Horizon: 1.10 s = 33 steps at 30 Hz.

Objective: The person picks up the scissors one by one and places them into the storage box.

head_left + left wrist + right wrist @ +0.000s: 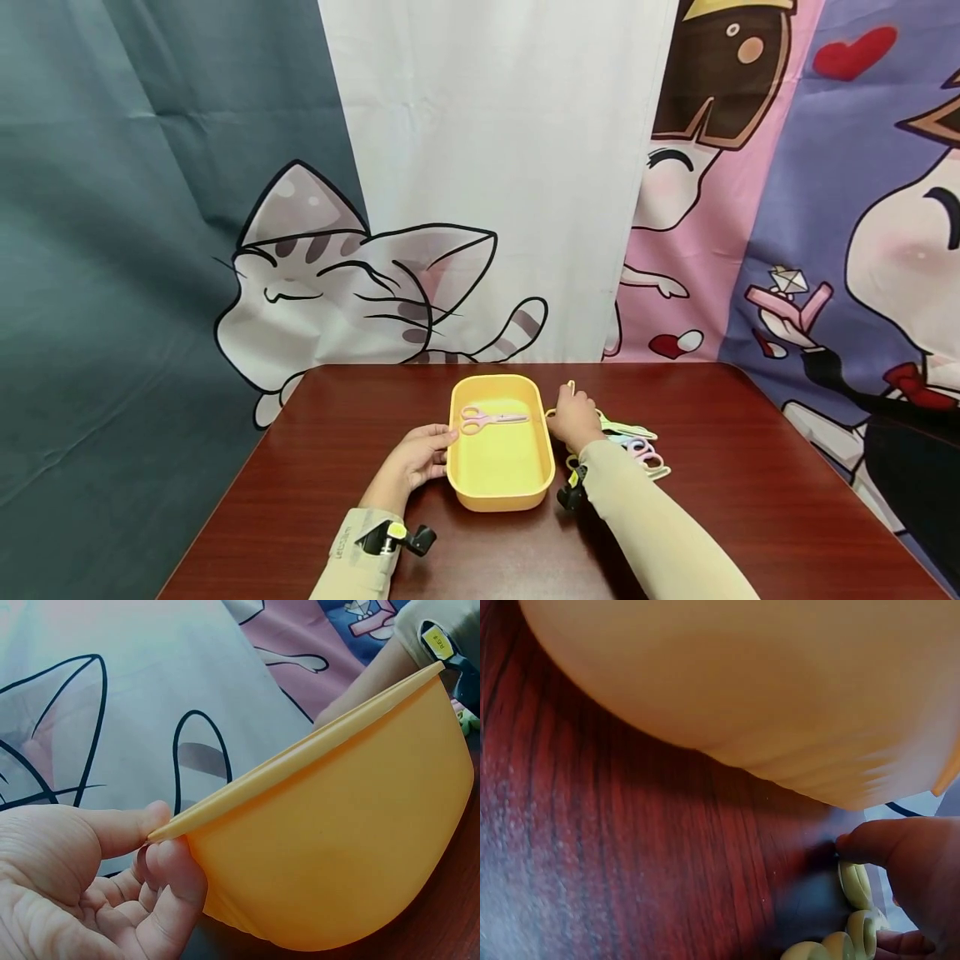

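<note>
A yellow plastic bin (501,475) stands on the table. My left hand (418,457) pinches its left rim between thumb and fingers, plainly seen in the left wrist view. Inside the bin lies a pair of pink scissors (491,419), blades pointing right. Just right of the bin, my right hand (576,419) is down at a pile of scissors, its fingers bent around a yellow pair. In the right wrist view, the thumb meets a yellow scissors handle (853,883); the fingertips are partly hidden. More scissors (641,450) lie beside that hand, in green, blue and purple.
The dark red wooden table (360,400) carries everything. A printed cloth (510,167) with cartoon figures hangs behind its far edge. Small wrist cameras (420,540) are strapped to both sleeves; the right one sits close to the bin's side.
</note>
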Each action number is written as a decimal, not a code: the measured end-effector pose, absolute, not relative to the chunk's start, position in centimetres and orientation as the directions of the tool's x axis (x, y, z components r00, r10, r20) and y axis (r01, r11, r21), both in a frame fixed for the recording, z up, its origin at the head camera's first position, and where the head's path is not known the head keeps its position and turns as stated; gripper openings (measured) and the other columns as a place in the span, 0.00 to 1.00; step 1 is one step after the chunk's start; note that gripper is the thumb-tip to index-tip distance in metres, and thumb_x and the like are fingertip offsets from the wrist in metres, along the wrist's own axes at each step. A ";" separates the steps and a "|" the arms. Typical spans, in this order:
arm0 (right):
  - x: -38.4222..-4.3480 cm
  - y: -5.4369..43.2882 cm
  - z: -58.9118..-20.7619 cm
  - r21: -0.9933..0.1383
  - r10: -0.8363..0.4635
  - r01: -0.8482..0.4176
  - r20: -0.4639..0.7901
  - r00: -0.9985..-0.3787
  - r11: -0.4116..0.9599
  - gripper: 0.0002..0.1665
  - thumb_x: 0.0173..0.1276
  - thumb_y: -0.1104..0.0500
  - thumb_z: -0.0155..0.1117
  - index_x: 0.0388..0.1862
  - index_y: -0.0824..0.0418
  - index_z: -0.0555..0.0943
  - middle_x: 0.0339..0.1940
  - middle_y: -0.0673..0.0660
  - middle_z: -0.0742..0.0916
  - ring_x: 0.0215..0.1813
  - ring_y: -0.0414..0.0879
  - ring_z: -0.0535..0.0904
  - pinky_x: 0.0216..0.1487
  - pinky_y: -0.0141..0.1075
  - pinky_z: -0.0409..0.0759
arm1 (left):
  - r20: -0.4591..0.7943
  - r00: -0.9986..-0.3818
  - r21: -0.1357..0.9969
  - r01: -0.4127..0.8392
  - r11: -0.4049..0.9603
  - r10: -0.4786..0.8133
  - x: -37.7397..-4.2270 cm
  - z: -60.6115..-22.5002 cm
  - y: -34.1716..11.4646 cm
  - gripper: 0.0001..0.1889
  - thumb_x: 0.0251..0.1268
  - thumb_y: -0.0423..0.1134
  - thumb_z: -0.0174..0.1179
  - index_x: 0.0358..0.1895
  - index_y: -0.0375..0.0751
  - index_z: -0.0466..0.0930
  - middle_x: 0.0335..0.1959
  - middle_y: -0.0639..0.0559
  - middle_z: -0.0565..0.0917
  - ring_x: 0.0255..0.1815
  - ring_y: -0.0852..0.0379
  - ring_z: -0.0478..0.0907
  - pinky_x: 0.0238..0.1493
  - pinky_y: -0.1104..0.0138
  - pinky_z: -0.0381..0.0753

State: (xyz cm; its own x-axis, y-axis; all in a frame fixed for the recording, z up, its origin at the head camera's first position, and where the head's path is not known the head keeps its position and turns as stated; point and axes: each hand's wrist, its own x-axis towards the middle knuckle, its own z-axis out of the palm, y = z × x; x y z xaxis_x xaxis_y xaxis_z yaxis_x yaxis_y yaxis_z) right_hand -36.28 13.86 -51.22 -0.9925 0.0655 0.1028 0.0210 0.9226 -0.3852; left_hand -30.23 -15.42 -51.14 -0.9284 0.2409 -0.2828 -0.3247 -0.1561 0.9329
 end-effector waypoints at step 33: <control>-37.2 15.4 -49.1 -0.543 0.038 -0.054 0.157 -0.987 0.838 0.42 0.56 0.48 0.70 0.65 0.66 0.67 0.49 0.65 0.79 0.48 0.58 0.75 0.46 0.49 0.78 | -0.282 -0.930 0.933 -0.323 -0.160 0.234 -30.1 -51.3 -15.5 0.03 0.76 0.34 0.57 0.41 0.41 0.75 0.31 0.49 0.80 0.27 0.60 0.79 0.27 0.68 0.85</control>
